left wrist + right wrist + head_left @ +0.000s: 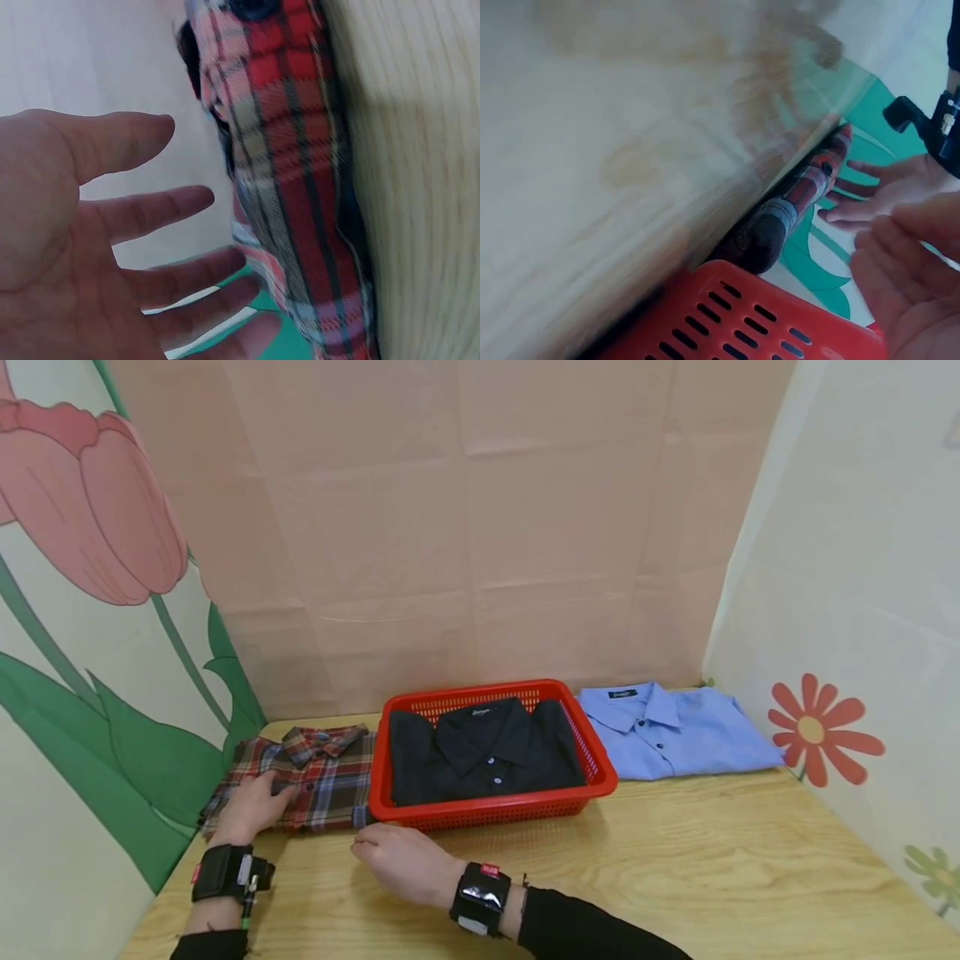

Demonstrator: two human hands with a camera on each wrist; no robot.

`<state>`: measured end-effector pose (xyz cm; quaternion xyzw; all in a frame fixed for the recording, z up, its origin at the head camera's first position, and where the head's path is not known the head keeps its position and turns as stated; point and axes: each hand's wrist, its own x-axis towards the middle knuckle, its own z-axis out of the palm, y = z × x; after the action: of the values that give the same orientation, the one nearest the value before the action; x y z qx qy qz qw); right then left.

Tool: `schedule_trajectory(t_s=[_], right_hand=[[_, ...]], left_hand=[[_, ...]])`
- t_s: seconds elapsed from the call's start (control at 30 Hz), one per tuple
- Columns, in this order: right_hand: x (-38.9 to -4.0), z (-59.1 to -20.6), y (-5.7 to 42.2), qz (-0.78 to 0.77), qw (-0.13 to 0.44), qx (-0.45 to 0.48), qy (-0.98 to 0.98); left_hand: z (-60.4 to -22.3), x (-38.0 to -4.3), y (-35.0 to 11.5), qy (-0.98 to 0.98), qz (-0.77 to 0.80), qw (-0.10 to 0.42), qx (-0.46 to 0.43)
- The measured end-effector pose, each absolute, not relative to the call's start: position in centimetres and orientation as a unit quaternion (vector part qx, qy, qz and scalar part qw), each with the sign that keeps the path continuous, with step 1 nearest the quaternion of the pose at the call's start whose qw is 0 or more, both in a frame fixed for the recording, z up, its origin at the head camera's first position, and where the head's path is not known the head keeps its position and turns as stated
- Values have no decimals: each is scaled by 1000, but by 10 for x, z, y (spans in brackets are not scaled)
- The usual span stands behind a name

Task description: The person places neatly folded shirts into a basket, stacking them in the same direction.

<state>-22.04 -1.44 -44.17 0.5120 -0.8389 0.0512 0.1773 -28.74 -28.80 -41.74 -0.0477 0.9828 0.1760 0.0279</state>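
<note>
A folded plaid shirt (330, 789) in red, brown and blue lies at the left of the table, its collar at the back. Over its left part is my left hand (251, 808), fingers spread; the left wrist view shows the fingers (161, 206) fairly straight beside the shirt's edge, gripping nothing. Whether the fingertips touch the cloth I cannot tell. My right hand (408, 862) hovers in front of the basket's near left corner, fingers loosely bent and holding nothing. A folded black shirt (480, 756) lies in the red plastic basket (487, 812).
To the right of the basket lies a folded light blue shirt (675, 735). The wooden table (675, 860) meets a beige sheet (465, 527) at the back. Flower-printed walls stand at the left and right.
</note>
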Motion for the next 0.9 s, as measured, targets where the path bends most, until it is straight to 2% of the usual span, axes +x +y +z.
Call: schedule_trajectory(t_s=[0.37, 0.47, 0.6, 0.7, 0.77, 0.9], right_hand=[[-229, -447, -29, 85, 79, 428, -896], [-230, -444, -33, 135, 27, 403, -905], [-230, -439, -38, 228, -82, 349, -905], [-230, -439, -44, 273, -142, 298, -904], [-230, -441, -48, 294, -160, 270, -903], [-231, -447, -54, 340, -159, 227, -899]], left_hand=[[-421, -283, -316, 971, 201, 70, -109], [-422, -283, -323, 971, 199, 87, -102], [-424, -284, -326, 970, 204, 95, -96], [-426, -283, -329, 969, 208, 97, -95], [-427, -282, -331, 969, 207, 104, -89], [-428, -280, -338, 967, 203, 128, -84]])
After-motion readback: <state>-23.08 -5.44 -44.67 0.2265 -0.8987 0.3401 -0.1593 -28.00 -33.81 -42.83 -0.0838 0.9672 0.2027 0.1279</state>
